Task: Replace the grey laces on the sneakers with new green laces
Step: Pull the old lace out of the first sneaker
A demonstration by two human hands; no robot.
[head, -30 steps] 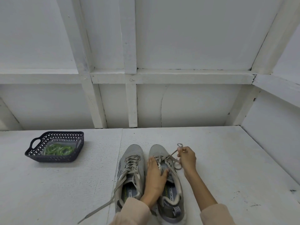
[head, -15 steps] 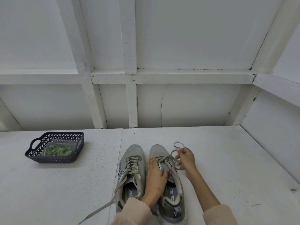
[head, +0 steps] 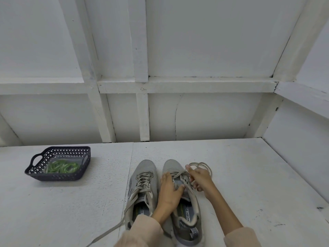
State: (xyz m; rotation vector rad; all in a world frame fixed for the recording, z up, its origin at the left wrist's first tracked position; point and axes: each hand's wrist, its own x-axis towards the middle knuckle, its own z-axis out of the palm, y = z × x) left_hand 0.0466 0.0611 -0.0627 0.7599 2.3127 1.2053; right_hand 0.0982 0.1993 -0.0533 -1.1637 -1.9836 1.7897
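Curled round a loose grey lace (head: pixel 201 164), the grip of the right hand (head: pixel 201 179) is closed on it, and loops of the lace are seen standing beyond the fingers. How it is wound among them cannot be told, for that part is blurred. The grip of the left hand (head: pixel 169 191) is kept slack, its fingers spread flat and pressed on the tongue of the right sneaker (head: pixel 171 165).

At far left a dark perforated basket (head: pixel 57 176) is set on the white tabletop (head: pixel 249 175), well apart from the shoes. Green laces (head: pixel 61 166) are bundled inside it, their number not to be made out. Next, the left sneaker (head: pixel 144 168) is stood just beside its mate, toes pointing away. It is laced in grey, and one untied end is trailed across the tabletop until it is cut off by the bottom edge. Much of the right sneaker's lacing is hidden under the two hands. Both pale sleeves (head: pixel 142 232) are cropped at the bottom.
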